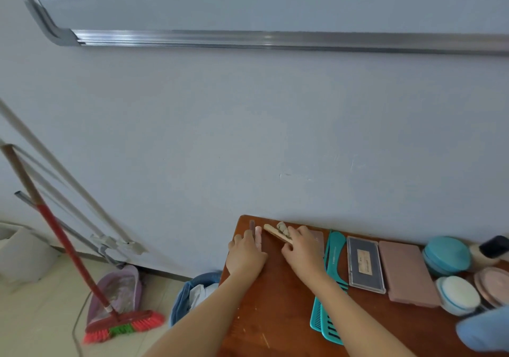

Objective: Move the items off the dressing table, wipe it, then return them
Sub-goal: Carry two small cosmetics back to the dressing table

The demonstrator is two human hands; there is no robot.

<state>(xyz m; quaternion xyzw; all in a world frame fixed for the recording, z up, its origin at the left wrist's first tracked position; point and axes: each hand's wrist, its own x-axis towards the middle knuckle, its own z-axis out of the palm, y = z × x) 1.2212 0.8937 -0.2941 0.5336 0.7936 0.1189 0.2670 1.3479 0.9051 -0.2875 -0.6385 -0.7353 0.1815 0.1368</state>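
Note:
The brown wooden dressing table (278, 310) stands against the wall. At its far left corner my left hand (246, 253) holds a thin dark stick and a pale pink item (258, 236) between its fingers. Just to the right, my right hand (303, 247) grips a cream hair clip (276, 232). A flat pinkish case (318, 239) lies partly under that hand. Two teal combs (330, 282), a clear-lidded dark palette (365, 264), a mauve palette (407, 274), a teal round compact (446, 256), a white puff case (457, 294) and a pink compact (493, 285) lie to the right.
A blue cloth (482, 329) sits at the table's front right. A dark-capped item (493, 246) lies at the far right edge. Left of the table stand a blue bin (190, 298), a red broom (121, 326) and a purple dustpan (118, 290). Metal poles lean on the wall.

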